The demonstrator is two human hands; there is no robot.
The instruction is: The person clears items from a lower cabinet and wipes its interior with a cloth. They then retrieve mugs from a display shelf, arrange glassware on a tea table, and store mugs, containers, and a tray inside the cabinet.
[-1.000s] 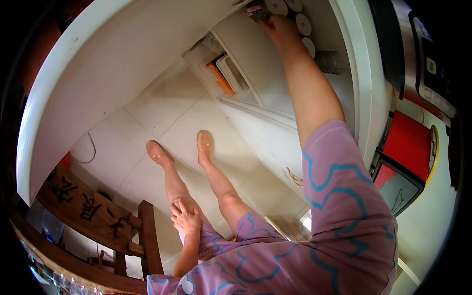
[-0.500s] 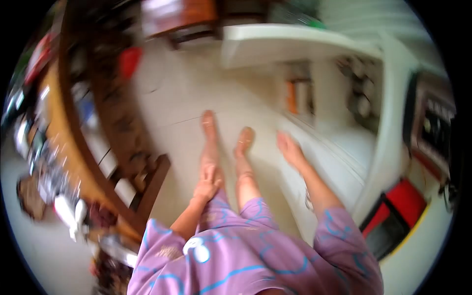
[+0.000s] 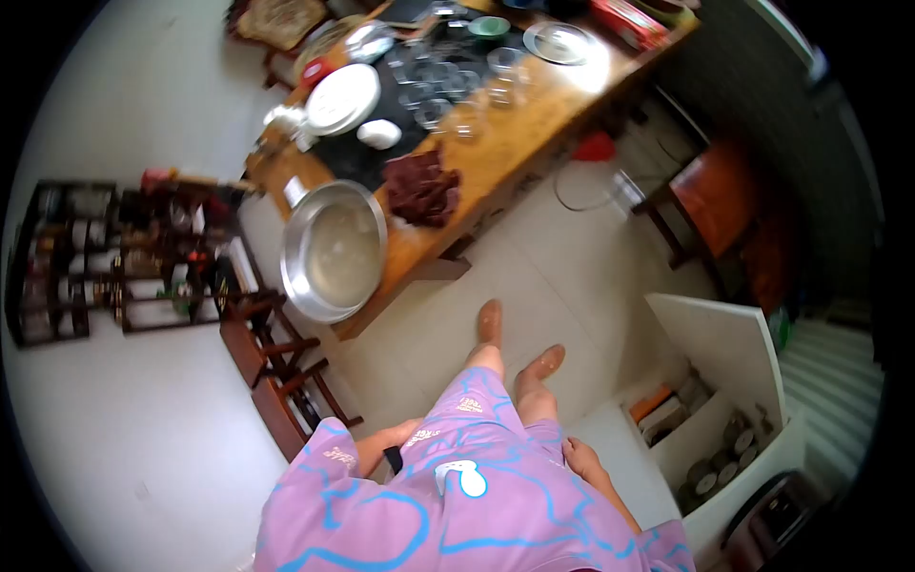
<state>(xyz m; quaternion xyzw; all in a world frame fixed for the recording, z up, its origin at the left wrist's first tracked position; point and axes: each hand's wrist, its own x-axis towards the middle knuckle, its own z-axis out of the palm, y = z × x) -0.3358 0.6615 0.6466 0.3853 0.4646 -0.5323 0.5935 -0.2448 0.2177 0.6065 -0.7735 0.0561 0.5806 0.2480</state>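
My left hand (image 3: 404,435) hangs against the left leg of the purple shorts (image 3: 467,400), its fingers mostly hidden by the fabric. A dark band shows near that wrist. On the other side, my right hand (image 3: 585,459) hangs beside the right thigh, fingers loosely apart, with nothing visible in it. Ahead to the left, a large steel basin (image 3: 297,257) holding cloudy liquid sits at the corner of a wooden table (image 3: 534,119). A crumpled dark red cloth (image 3: 422,189) lies to its right. Neither hand touches these.
On the table are several glass cups (image 3: 448,81), a white plate (image 3: 343,100) and a glass lid (image 3: 559,43). A dark shelf (image 3: 124,253) stands left. To the right are a wooden stool (image 3: 715,195) and a white cabinet with its door (image 3: 729,343) open, containing several objects.
My view has swung left, bringing the tabletop and basin forward and moving the white cabinet to the lower right. My left hand has drawn back from near the knee to the thigh.
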